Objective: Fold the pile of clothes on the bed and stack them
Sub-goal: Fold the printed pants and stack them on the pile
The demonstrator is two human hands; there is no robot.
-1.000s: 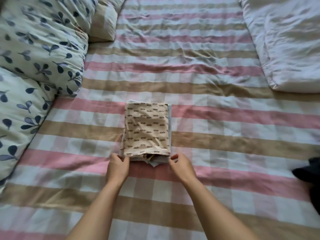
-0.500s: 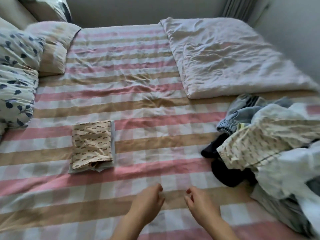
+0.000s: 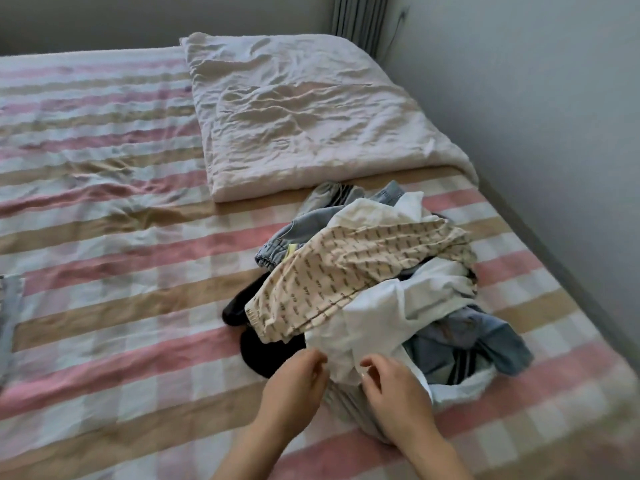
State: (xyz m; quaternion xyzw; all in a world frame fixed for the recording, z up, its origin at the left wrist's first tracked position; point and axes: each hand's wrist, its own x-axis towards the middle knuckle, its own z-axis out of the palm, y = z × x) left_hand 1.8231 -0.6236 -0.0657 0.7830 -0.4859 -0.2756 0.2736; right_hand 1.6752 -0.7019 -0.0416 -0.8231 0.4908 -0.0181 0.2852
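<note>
Head view: your left hand [image 3: 294, 386] and right hand [image 3: 394, 393] meet at the near edge of the pile of clothes [image 3: 381, 282], which sits on the striped sheet [image 3: 121, 271]. Both have their fingers curled into the near hem of a white garment [image 3: 391, 313] and seem to pinch it, the left at its left corner, the right just beside it, further into the cloth. The garment lies straight ahead of you, on the near side of the pile, and runs up and away to the right, so neither hand is clearly nearer. Patterned trousers [image 3: 346, 271] cross the pile on a slant, cuff at the pile's near left and waist at its far right, their edge touching the white cloth. A black garment [image 3: 266, 348] shows at the pile's near left and denim [image 3: 304, 226] on its far side. A folded quilt [image 3: 304, 112] lies just beyond the pile. A lift toward you would likely drag the trousers, so expect to shake the white piece free.
</note>
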